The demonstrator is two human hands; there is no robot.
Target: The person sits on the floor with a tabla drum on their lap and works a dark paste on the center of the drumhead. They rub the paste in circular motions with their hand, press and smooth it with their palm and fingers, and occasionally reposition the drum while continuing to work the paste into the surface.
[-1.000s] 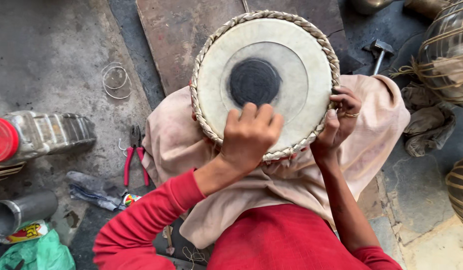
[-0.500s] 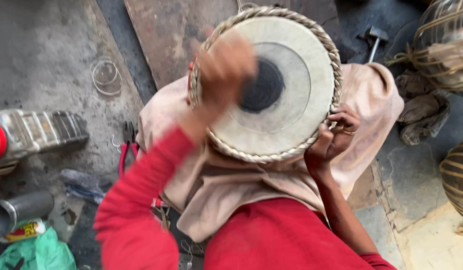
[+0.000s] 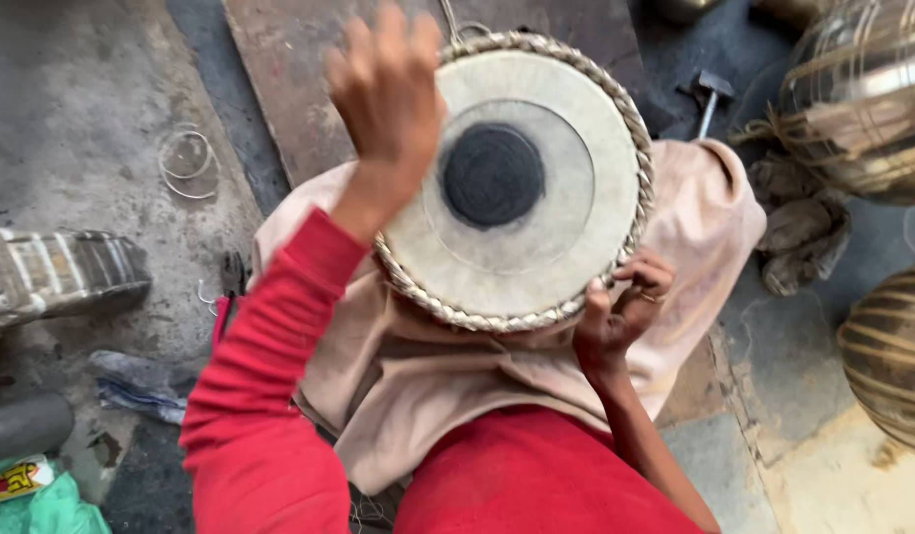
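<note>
**Head view: one hand grips the drum rim, the other is raised above it**

Head view looks down on a drum point(image 3: 522, 188) resting on a beige cloth point(image 3: 408, 366) over the lap. The right hand point(image 3: 620, 316) curls its fingers around the braided rim at the drum's near right edge, gripping it. The left hand point(image 3: 388, 84) is blurred above the far left rim, fingers loosely spread, holding nothing. Beyond the right hand a hammer point(image 3: 709, 94) lies on the floor; pliers point(image 3: 225, 292) lie left of the cloth.
</note>
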